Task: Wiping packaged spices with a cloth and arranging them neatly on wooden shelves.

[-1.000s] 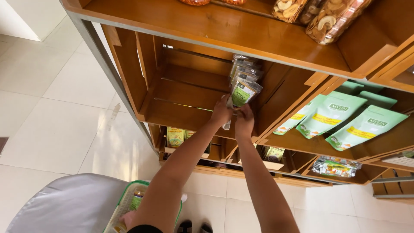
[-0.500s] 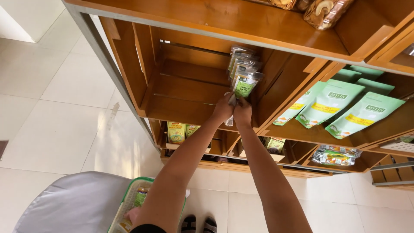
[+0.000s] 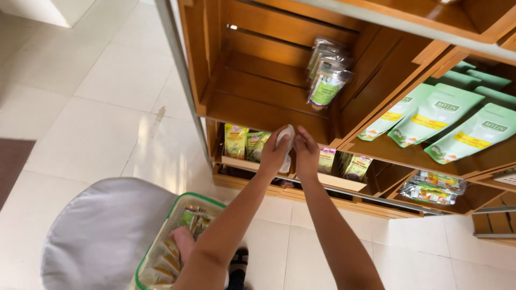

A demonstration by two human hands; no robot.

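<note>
So the thing in play is a small white packet (image 3: pixel 286 140), pinched in the left hand (image 3: pixel 275 153) right at the front lip of the wooden crate shelf (image 3: pixel 258 104). The right hand (image 3: pixel 306 153) is just beside it, fingers curled and touching the packet's edge, though I can't tell if it's really gripping or just steadying.

Further back on that shelf stands a row of clear pouches with green labels (image 3: pixel 327 75), upright and a bit tilted. To do this bit well, I'd say keep the packet upright, hold it by the sides, and keep the wrists low so they clear the pouches.

Below are yellow and green snack bags (image 3: pixel 244 142), to the right big pale green pouches (image 3: pixel 446 115), and down near the floor a green-rimmed basket (image 3: pixel 177 215) with more packets in it.
</note>
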